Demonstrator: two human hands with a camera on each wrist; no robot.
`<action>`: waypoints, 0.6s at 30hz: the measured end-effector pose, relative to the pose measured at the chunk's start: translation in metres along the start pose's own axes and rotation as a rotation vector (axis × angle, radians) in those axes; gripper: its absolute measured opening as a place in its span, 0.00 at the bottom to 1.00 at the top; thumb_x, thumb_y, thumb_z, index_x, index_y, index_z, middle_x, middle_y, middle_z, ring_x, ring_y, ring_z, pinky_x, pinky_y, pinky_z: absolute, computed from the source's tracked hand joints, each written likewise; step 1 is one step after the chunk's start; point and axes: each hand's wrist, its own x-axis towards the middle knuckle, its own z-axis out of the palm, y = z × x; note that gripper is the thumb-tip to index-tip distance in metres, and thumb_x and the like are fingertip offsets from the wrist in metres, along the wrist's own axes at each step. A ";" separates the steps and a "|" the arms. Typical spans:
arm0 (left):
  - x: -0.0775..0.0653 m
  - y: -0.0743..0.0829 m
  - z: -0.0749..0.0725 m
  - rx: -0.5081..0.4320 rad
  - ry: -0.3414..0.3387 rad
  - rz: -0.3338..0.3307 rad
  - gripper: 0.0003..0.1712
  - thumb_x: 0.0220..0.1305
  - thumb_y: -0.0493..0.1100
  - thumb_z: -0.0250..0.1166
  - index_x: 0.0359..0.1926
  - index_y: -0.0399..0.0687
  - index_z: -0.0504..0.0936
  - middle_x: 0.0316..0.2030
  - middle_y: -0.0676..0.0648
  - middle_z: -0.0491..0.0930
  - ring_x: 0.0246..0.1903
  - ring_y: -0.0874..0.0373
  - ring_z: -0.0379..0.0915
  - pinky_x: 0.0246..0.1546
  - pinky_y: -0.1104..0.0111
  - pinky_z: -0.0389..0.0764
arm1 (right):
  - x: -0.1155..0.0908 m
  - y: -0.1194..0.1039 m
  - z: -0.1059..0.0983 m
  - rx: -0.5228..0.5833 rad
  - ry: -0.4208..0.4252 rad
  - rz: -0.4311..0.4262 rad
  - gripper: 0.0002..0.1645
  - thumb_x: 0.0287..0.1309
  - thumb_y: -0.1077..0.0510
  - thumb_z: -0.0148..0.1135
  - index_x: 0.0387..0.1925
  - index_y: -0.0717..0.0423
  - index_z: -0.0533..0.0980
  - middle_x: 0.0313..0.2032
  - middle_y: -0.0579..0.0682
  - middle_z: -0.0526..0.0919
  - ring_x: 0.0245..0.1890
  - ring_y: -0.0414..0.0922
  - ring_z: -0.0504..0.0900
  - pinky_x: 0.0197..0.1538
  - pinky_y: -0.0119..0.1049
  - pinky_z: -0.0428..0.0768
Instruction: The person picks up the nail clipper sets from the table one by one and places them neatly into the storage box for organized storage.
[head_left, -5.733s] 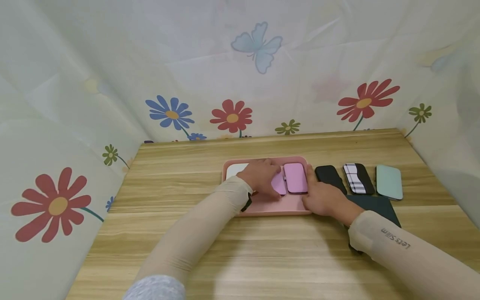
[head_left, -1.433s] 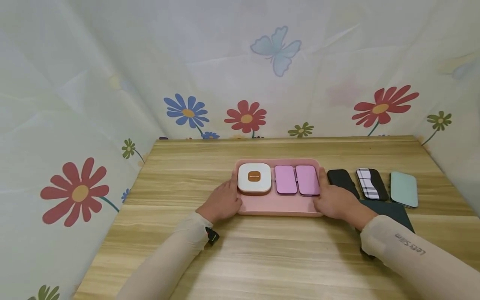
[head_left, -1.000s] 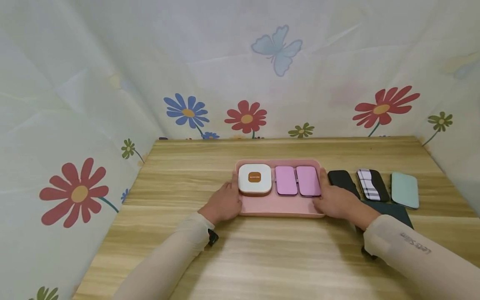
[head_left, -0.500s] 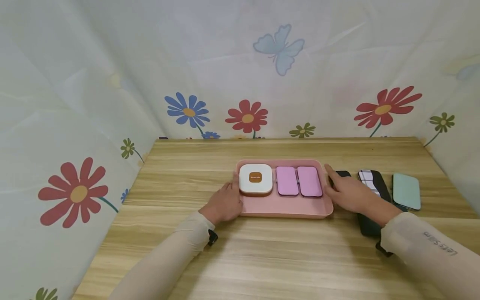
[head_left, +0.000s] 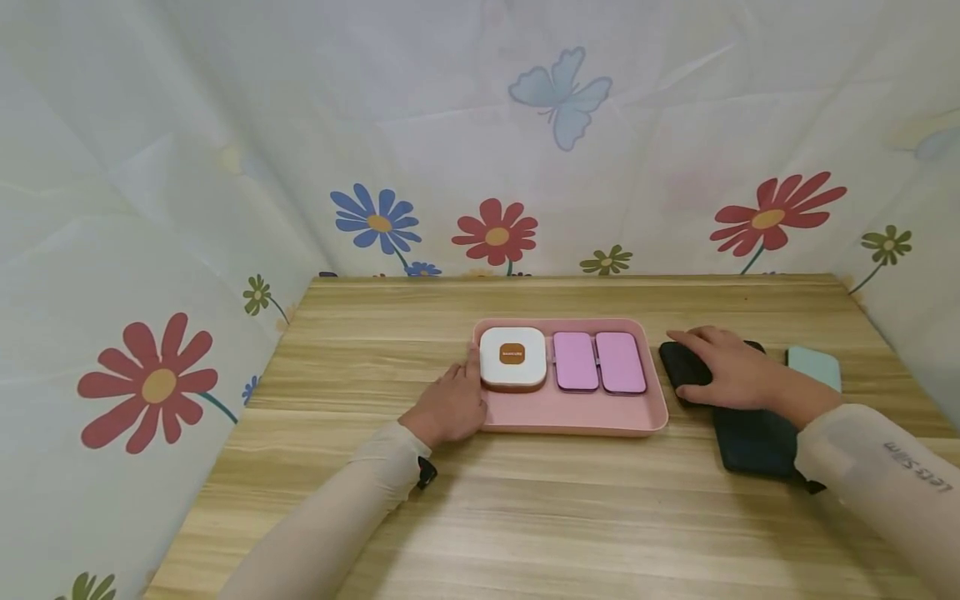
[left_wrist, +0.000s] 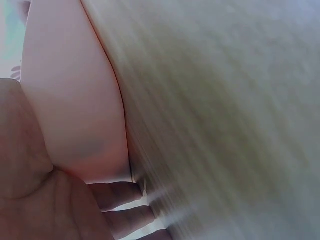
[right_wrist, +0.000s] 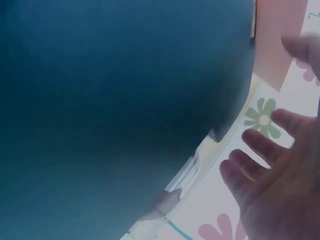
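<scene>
one flat, black, round-cornered case (head_left: 682,365): right of the smooth pink oblong tray (head_left: 570,411), long axis front-to-back, beneath your nearer right hand (head_left: 738,372), spread, gripping nothing; your left hand (head_left: 447,406), unclenched, against tray's left end.

From six o'clock, the head camera looks forward and down on the table (head_left: 562,517). The wrist cameras look from very close; left and head views share the tray (head_left: 566,410).

Tray (head_left: 570,412), cases (head_left: 681,365) on wooden table (head_left: 540,517).
</scene>
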 end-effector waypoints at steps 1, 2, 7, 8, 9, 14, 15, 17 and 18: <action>0.000 0.000 0.000 0.003 -0.004 0.003 0.44 0.71 0.45 0.46 0.78 0.31 0.35 0.72 0.33 0.61 0.73 0.40 0.57 0.70 0.54 0.65 | 0.000 0.003 0.001 0.001 -0.015 -0.004 0.56 0.54 0.36 0.69 0.75 0.58 0.57 0.66 0.70 0.64 0.64 0.70 0.64 0.60 0.71 0.67; 0.000 0.000 -0.001 0.004 -0.008 0.006 0.44 0.71 0.45 0.46 0.78 0.31 0.35 0.73 0.32 0.61 0.73 0.40 0.57 0.70 0.54 0.65 | 0.000 0.005 0.002 0.002 -0.031 -0.004 0.59 0.52 0.33 0.70 0.75 0.57 0.57 0.67 0.69 0.63 0.65 0.70 0.63 0.61 0.72 0.65; -0.001 0.001 -0.002 -0.003 -0.021 0.009 0.44 0.72 0.45 0.45 0.78 0.32 0.33 0.74 0.33 0.57 0.74 0.40 0.55 0.71 0.53 0.64 | 0.002 0.012 0.006 0.025 -0.089 -0.007 0.65 0.45 0.30 0.73 0.75 0.57 0.55 0.70 0.70 0.59 0.66 0.72 0.63 0.60 0.73 0.66; -0.001 0.001 -0.002 -0.005 -0.021 0.008 0.44 0.73 0.45 0.44 0.78 0.32 0.33 0.74 0.33 0.57 0.74 0.40 0.55 0.71 0.53 0.63 | 0.002 0.013 0.007 0.029 -0.097 -0.006 0.66 0.44 0.30 0.73 0.75 0.56 0.55 0.70 0.70 0.58 0.66 0.72 0.63 0.59 0.72 0.67; -0.001 0.001 -0.002 -0.006 -0.022 0.006 0.44 0.73 0.45 0.44 0.78 0.32 0.33 0.75 0.33 0.56 0.74 0.40 0.55 0.71 0.53 0.63 | 0.003 0.014 0.007 0.031 -0.105 -0.007 0.66 0.44 0.30 0.74 0.75 0.56 0.55 0.70 0.70 0.57 0.66 0.72 0.63 0.59 0.72 0.68; -0.001 0.001 -0.003 -0.005 -0.021 0.001 0.43 0.73 0.45 0.43 0.78 0.32 0.33 0.75 0.34 0.57 0.74 0.40 0.55 0.71 0.53 0.63 | 0.006 0.018 0.009 0.037 -0.116 -0.002 0.65 0.41 0.31 0.76 0.75 0.55 0.59 0.72 0.69 0.56 0.67 0.73 0.63 0.58 0.72 0.68; -0.001 0.001 -0.002 -0.003 -0.021 0.000 0.43 0.73 0.45 0.43 0.78 0.33 0.33 0.75 0.34 0.57 0.74 0.40 0.55 0.71 0.53 0.63 | 0.007 0.019 0.009 0.035 -0.118 -0.001 0.65 0.40 0.31 0.76 0.74 0.55 0.59 0.72 0.69 0.56 0.67 0.73 0.63 0.59 0.72 0.68; -0.001 0.001 -0.003 0.000 -0.020 0.000 0.44 0.73 0.45 0.43 0.78 0.33 0.32 0.74 0.34 0.57 0.74 0.41 0.55 0.71 0.53 0.63 | 0.009 0.019 0.010 0.027 -0.124 0.003 0.66 0.39 0.30 0.76 0.74 0.55 0.60 0.72 0.70 0.57 0.67 0.73 0.62 0.59 0.73 0.68; -0.001 0.001 -0.003 0.000 -0.020 -0.001 0.44 0.73 0.45 0.43 0.78 0.33 0.32 0.74 0.34 0.57 0.74 0.41 0.55 0.71 0.52 0.64 | 0.009 0.019 0.010 0.023 -0.129 0.004 0.66 0.39 0.30 0.76 0.74 0.55 0.60 0.72 0.70 0.57 0.67 0.73 0.63 0.58 0.73 0.68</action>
